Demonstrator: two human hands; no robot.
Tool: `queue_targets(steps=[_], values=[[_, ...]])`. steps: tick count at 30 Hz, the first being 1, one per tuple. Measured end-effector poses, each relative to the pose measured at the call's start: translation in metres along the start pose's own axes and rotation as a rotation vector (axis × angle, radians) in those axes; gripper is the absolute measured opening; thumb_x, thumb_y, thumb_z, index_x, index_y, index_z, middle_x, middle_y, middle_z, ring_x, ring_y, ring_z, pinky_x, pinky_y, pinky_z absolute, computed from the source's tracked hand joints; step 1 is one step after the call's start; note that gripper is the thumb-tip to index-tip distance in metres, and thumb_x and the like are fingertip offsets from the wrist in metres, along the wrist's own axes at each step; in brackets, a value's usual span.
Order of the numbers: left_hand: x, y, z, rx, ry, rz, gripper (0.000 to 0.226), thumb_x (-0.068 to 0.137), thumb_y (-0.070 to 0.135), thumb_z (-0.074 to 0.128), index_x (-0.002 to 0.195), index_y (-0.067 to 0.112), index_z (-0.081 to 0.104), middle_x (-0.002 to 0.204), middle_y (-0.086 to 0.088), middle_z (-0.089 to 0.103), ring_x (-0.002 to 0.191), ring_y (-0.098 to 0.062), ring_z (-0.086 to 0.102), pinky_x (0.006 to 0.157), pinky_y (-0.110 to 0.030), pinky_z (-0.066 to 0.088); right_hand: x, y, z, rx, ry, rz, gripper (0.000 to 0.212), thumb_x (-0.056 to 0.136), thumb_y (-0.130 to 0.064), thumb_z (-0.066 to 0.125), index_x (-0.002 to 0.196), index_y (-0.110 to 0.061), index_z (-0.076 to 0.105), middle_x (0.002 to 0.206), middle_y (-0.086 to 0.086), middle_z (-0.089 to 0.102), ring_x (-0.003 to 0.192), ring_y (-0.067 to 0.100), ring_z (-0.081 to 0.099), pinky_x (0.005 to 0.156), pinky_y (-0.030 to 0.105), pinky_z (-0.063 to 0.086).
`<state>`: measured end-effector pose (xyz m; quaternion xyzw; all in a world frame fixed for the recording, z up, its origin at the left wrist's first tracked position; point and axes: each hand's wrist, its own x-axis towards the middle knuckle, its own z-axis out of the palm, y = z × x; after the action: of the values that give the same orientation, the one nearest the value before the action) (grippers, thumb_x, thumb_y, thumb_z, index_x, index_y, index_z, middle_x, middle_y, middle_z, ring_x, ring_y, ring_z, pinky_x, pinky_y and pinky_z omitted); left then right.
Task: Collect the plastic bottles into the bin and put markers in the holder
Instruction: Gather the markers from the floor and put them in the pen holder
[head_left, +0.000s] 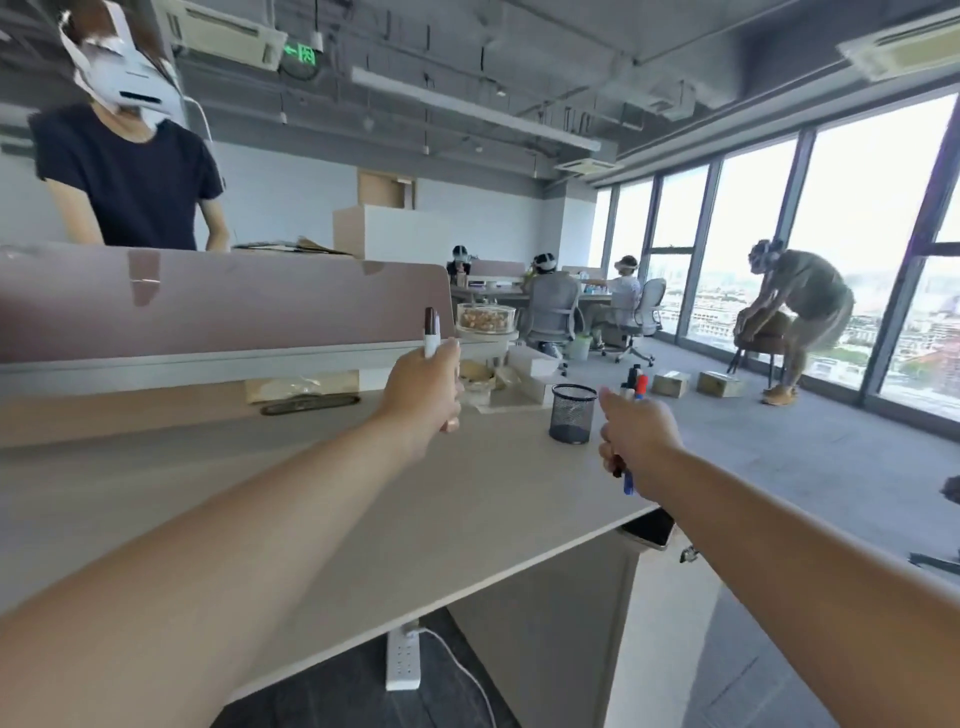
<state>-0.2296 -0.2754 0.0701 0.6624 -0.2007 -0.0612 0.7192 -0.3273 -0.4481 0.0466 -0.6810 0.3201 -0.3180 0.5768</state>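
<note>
My left hand (426, 387) is raised over the desk and grips a white marker with a brown cap (430, 332), held upright. My right hand (634, 436) is closed around a bundle of markers (637, 383); black and red caps stick out above the fist and a blue end shows below it. A black mesh holder (573, 413) stands on the desk between the two hands, nearer the right one, and looks empty. No plastic bottle or bin can be made out.
The beige desk (311, 493) ends at a pink divider panel (223, 306). White boxes and a clear container of snacks (485, 317) crowd the far right corner. A person stands behind the divider. A power strip (402, 660) lies on the floor below.
</note>
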Motion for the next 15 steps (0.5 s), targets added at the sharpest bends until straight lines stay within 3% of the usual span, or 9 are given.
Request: queue_targets(steps=[5,8,11,15], values=[[-0.010,0.030,0.027,0.092,-0.086,0.113,0.042,0.102,0.037,0.036,0.075,0.012,0.057,0.058,-0.004,0.057,0.050,-0.016,0.050,0.047,-0.023,0.036,-0.011,-0.049,-0.044,0.105,-0.016,-0.092,0.027,0.097,-0.024,0.055,0.075,-0.008,0.051,0.056,0.009,0.054,0.044,0.021,0.049,0.047,0.029,0.047],[-0.010,0.025,0.050,0.125,-0.119,0.109,0.043,0.103,0.035,0.036,0.077,0.011,0.060,0.063,-0.003,0.062,0.053,-0.015,0.053,0.050,-0.023,0.040,-0.004,-0.043,-0.063,0.107,-0.027,-0.155,0.024,0.096,-0.023,0.056,0.078,-0.007,0.053,0.059,0.008,0.056,0.046,0.020,0.050,0.046,0.028,0.046],[0.010,0.002,0.076,0.101,-0.116,0.091,0.029,0.102,0.025,0.041,0.086,0.012,0.062,0.067,0.000,0.059,0.054,-0.014,0.051,0.055,-0.025,0.043,0.028,-0.018,-0.073,0.052,0.022,-0.187,0.024,0.095,-0.022,0.053,0.074,-0.012,0.048,0.059,0.005,0.049,0.047,0.019,0.040,0.051,0.031,0.037],[0.056,-0.032,0.108,-0.059,-0.042,0.085,0.028,0.101,0.023,0.043,0.078,0.018,0.059,0.057,0.003,0.039,0.046,-0.011,0.031,0.046,-0.024,0.026,0.083,0.018,-0.069,0.027,0.083,-0.101,0.031,0.089,-0.037,0.055,0.069,-0.016,0.046,0.052,0.002,0.041,0.043,0.018,0.034,0.050,0.031,0.032]])
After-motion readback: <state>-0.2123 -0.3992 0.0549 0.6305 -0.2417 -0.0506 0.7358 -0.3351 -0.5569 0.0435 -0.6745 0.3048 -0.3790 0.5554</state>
